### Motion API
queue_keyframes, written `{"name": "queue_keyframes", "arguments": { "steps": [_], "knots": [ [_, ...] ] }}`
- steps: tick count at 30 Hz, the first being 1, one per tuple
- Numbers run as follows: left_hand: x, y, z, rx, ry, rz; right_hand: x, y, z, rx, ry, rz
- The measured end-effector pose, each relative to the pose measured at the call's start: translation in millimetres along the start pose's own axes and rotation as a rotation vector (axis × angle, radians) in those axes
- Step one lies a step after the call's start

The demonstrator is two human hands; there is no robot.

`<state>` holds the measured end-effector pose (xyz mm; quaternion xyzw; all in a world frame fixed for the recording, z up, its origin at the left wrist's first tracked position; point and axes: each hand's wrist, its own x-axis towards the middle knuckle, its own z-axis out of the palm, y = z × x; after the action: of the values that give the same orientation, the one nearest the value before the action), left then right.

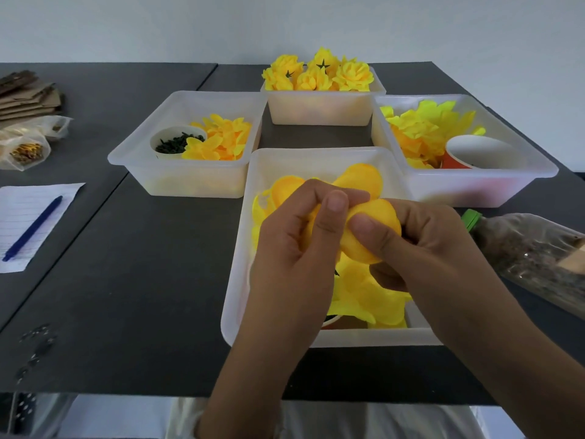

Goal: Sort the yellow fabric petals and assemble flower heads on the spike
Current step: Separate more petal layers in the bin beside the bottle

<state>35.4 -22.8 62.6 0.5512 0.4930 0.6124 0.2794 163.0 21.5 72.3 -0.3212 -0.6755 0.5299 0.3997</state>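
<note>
Both hands met over the nearest tub (235, 280) at the bench's front edge — the left hand (294, 245) and right hand (421, 248) each pinched a rounded yellow petal piece (373, 229) between thumb and fingers. The piece's lobes fanned away toward the far edge, its long axis running left to right. Loose petals (370, 299) lay beneath. Finished flower heads (319, 74) filled the far tub (319, 109) — no spike could be made out.
</note>
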Motion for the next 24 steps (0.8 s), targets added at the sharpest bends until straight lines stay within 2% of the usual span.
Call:
{"name": "queue_keyframes", "arguments": {
  "steps": [4,6,12,16,20,24],
  "knots": [
    [-1.4,-0.1,-9.1,-0.03,-0.132,-0.048,0.2,-3.3,-3.4,0.077,0.032,0.031],
    [-1.8,0.0,-12.3,-0.018,-0.127,-0.073,-0.3,-1.7,-2.5,0.079,0.036,0.04],
    [-8.6,-1.1,2.8,0.057,0.153,-0.158,-0.3,0.9,8.4,0.056,0.051,0.092],
    [-10.0,-0.7,9.2,0.015,0.274,-0.186,-2.1,5.4,10.5,0.054,0.045,0.092],
    [-8.5,0.3,9.3,-0.111,0.328,-0.203,-5.9,11.4,9.5,0.076,-0.024,0.061],
    [-6.7,5.7,6.7,-0.149,0.312,-0.225,-10.6,12.3,10.7,0.252,-0.124,0.002]
  ]
}}
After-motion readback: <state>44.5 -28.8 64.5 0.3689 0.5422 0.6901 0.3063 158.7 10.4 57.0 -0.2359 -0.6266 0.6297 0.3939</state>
